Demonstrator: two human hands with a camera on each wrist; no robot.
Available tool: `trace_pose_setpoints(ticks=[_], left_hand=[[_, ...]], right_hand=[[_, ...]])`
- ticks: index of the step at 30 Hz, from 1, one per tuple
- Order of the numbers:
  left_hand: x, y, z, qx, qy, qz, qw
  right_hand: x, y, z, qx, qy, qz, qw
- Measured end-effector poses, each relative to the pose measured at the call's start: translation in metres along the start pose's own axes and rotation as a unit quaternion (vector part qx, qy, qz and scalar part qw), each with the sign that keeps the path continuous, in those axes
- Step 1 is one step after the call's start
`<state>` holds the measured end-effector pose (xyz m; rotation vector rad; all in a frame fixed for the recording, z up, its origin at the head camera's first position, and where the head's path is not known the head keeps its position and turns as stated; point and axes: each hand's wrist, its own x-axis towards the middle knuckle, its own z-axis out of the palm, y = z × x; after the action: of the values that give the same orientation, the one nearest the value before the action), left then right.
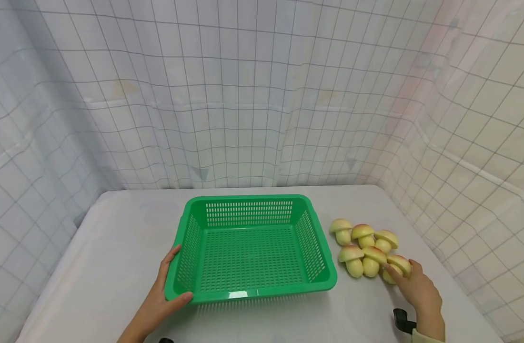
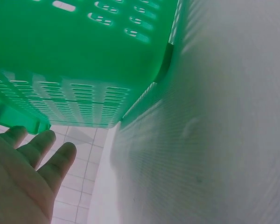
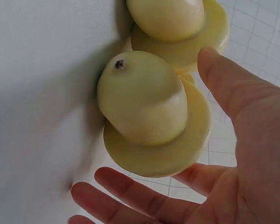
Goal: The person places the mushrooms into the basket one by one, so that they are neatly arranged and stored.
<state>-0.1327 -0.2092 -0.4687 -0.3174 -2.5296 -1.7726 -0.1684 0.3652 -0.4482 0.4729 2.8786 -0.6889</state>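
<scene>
My left hand (image 1: 156, 295) is at the near left corner of a green plastic basket (image 1: 326, 284), its thumb along the front rim and fingertips at the left rim. In the left wrist view, three fairly straight fingers (image 2: 56, 170) extend beside the basket's slotted wall. My right hand (image 1: 420, 290) reaches around the nearest right yellow mushroom (image 1: 402, 263), which looks artificial. Seen from the right wrist, this mushroom (image 3: 140, 100) lies between the spread thumb and fingers, the thumb apart from its stem and the forefinger partly hidden behind its cap.
Several similar mushrooms (image 1: 352, 259) lie in two rows to the right of the basket, on a white-covered table (image 1: 116, 247). White sheets with a grid pattern (image 1: 245, 95) hang behind the table and along both sides.
</scene>
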Motion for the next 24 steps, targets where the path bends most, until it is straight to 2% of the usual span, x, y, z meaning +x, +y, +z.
trace_pose_setpoints(ticks=[8, 15, 24], left_hand=[[0.0, -0.002, 0.003, -0.019, 0.001, 0.011, 0.9998], [-0.001, -0.001, 0.003, -0.025, 0.002, 0.007, 0.9997], [-0.002, 0.0, 0.003, -0.022, 0.004, 0.01, 0.9997]], right_hand=[[0.001, 0.006, 0.001, 0.002, 0.004, 0.024, 1.0], [0.003, 0.01, 0.005, 0.009, 0.015, 0.027, 0.999], [0.007, 0.013, 0.007, 0.058, 0.036, 0.048, 0.997]])
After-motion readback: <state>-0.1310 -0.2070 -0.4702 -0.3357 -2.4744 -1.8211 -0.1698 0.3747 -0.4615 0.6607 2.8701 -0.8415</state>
